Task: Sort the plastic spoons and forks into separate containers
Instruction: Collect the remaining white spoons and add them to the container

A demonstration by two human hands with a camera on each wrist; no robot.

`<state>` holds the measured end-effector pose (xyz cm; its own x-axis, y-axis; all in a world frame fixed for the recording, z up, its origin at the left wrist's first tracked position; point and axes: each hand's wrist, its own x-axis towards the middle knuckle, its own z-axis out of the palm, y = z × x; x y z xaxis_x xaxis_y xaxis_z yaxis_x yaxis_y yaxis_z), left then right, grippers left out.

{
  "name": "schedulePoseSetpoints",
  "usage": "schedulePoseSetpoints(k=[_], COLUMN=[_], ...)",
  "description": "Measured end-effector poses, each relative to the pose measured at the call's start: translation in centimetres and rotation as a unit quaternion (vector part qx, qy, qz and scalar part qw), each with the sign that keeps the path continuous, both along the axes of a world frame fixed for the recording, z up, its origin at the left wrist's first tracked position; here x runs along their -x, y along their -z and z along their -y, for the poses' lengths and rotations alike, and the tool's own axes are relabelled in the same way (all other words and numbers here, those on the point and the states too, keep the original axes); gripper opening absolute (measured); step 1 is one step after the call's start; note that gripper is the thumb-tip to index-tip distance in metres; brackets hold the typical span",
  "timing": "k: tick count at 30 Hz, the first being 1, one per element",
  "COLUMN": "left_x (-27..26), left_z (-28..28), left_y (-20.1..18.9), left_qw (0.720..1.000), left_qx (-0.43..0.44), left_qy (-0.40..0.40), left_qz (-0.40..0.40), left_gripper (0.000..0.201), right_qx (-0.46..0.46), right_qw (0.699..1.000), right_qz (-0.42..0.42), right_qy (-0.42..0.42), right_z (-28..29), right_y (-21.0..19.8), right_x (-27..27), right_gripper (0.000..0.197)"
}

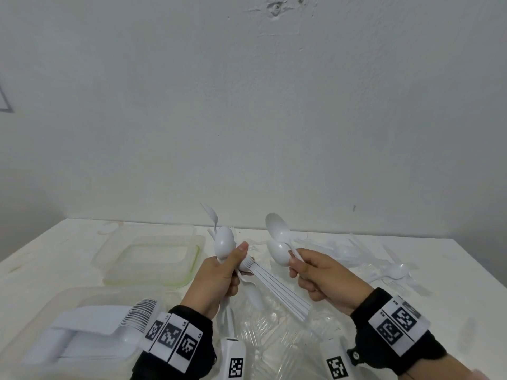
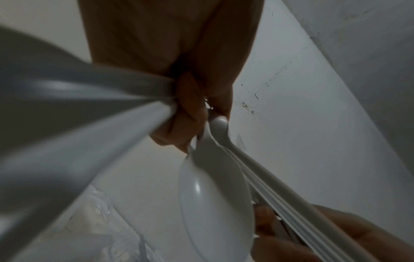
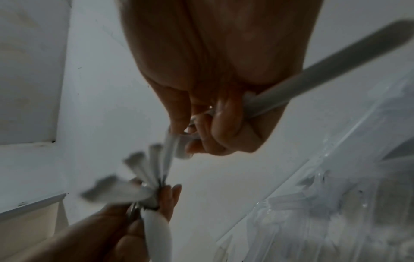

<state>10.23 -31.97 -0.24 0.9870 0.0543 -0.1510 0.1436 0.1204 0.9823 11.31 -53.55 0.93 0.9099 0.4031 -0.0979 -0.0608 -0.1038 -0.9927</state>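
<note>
Head view: both hands [image 1: 263, 275] grip white spoons [image 1: 277, 242] (and forks [image 1: 248, 263]).

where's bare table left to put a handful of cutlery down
Bare table lies left of the lid, toward the wall. The far right is strewn with loose cutlery; the near middle is crumpled clear wrap; the tub fills the near left.

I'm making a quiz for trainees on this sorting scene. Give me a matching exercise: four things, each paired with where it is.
Things:
1. left hand
2. right hand
3. stacked cutlery
4. loose cutlery pile

Places:
A. table's far right
B. inside the near-left container
C. grips a mixed bundle of spoons and forks
D. holds two spoons by their handles

Pairs: 1-C, 2-D, 3-B, 4-A
</note>
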Motion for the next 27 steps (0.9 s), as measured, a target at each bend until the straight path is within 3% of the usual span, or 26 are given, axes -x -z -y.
schedulePoseSetpoints(k=[12,20,23,27], left_x=[0.8,0.6,0.4,0.3], left_z=[1.8,1.5,0.9,0.2], left_y=[-0.4,0.3,0.5,0.0], left_qw=[0.999,0.999,0.999,0.999], left_qx=[-0.033,-0.032,-0.026,-0.009], left_qy=[0.028,0.026,0.015,0.014], left_qz=[0.026,0.025,0.026,0.040], left_gripper=[0.039,0.036,0.032,0.041], right_qx=[0.049,0.001,0.056,0.095], right_qw=[0.996,0.999,0.997,0.994], right_qz=[0.069,0.042,0.053,0.008], right_qy=[-0.009,-0.020,0.011,-0.056], right_z=[-2.9,-2.9,-1.9,-0.5], right_y=[-0.4,0.0,0.0,-0.4], right_x=[0.7,1.2,0.8,0.4], right_gripper=[0.027,0.028,0.025,0.025])
